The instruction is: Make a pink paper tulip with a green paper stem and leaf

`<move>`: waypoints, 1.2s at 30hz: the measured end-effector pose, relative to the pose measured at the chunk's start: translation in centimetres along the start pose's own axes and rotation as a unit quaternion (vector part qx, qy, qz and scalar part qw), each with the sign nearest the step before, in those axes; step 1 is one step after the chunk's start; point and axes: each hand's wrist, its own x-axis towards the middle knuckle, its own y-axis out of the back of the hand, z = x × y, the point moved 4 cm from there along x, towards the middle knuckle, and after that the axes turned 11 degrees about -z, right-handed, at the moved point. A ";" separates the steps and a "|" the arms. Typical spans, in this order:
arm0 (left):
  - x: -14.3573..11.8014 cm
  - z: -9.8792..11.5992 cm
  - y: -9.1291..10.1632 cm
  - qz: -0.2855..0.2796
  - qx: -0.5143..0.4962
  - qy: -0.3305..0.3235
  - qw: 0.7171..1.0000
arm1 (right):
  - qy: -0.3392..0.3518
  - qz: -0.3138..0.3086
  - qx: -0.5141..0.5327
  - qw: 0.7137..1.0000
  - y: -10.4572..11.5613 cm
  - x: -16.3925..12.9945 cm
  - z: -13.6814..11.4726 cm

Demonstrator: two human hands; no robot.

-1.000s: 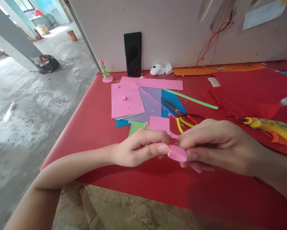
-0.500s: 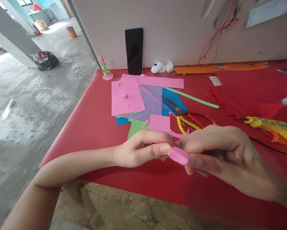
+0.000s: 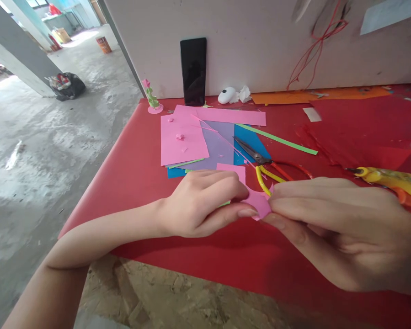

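- Here, in the head view, the left hand [image 3: 205, 203] is pinching the small pink paper piece [image 3: 259, 204] between thumb and curled fingers, closed narrowly on its left edge.
- The right hand [image 3: 332, 224] is gripping the same pink paper piece from the right, thumb and forefinger pressed tight on it, so both hands are meeting at the paper.
- The pink paper piece is hovering just in front of the scissors [image 3: 265, 167], above the red table cover [image 3: 133, 169]; whether it is touching the cover is hard to tell.
- The scissors are lying with yellow and red handles toward the hands and blades pointing at the stack of coloured sheets [image 3: 205, 141], which is spreading just behind and left of the scissors.
- A green paper strip [image 3: 280, 140] is lying just behind the scissors, slanting to the right.
- A yellow glue gun [image 3: 393, 183] is resting well to the right of the scissors.
- A black phone [image 3: 193, 71] is leaning upright against the wall, far behind the scissors, with a small paper flower model [image 3: 152, 98] to its left.
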 end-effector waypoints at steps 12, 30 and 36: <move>-0.3 0.1 -0.6 0.060 -0.001 -0.071 0.996 | 0.032 0.003 -0.003 0.999 -0.9 0.3 -0.7; -1.4 -0.3 -1.9 0.107 -0.129 -0.027 0.986 | -0.071 0.005 0.145 0.987 -1.8 0.1 -0.4; -0.9 -1.7 -1.3 0.112 -0.264 0.095 0.953 | -0.056 -0.030 0.161 0.985 -0.6 0.8 1.2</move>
